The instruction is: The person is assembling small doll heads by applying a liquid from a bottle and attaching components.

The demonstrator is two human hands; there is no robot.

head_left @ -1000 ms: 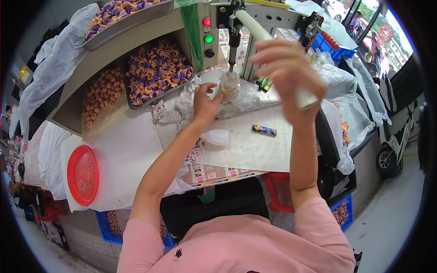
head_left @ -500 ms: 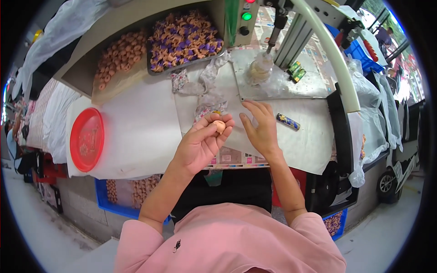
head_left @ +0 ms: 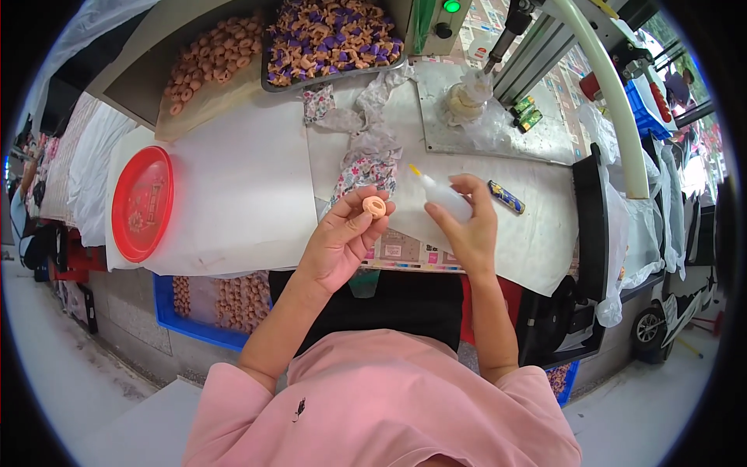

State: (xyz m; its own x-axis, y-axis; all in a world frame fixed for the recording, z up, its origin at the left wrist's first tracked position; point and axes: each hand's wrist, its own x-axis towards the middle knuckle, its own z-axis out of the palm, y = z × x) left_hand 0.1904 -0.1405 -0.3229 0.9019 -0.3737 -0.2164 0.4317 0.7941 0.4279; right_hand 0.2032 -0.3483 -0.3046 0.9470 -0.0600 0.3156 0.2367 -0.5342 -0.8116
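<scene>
My left hand (head_left: 334, 247) pinches a small peach-coloured hollow round plastic part (head_left: 375, 207) between thumb and fingers, its opening facing up. Just to the right, my right hand (head_left: 476, 237) is closed around a translucent white squeeze bottle (head_left: 445, 198) with a yellow nozzle. The bottle tilts so that the nozzle points up and left, apart from the plastic part. Beyond my left fingers lies a crumpled flowered cloth (head_left: 370, 167) on the paper-covered table (head_left: 241, 187). A dark blue patterned cylinder (head_left: 506, 198) rests right of my right hand.
A red round dish (head_left: 144, 204) stands at the left. Farther back are similar peach parts (head_left: 210, 58) and a dark tray (head_left: 334, 82) heaped with peach and purple pieces. A press machine's metal plate (head_left: 506, 149) occupies the back right. Below the table edge sits a blue crate (head_left: 198, 333).
My right hand, open and without a bottle before, now grips the squeeze bottle. The part in my left hand has turned, showing its opening. The whole view has shifted slightly.
</scene>
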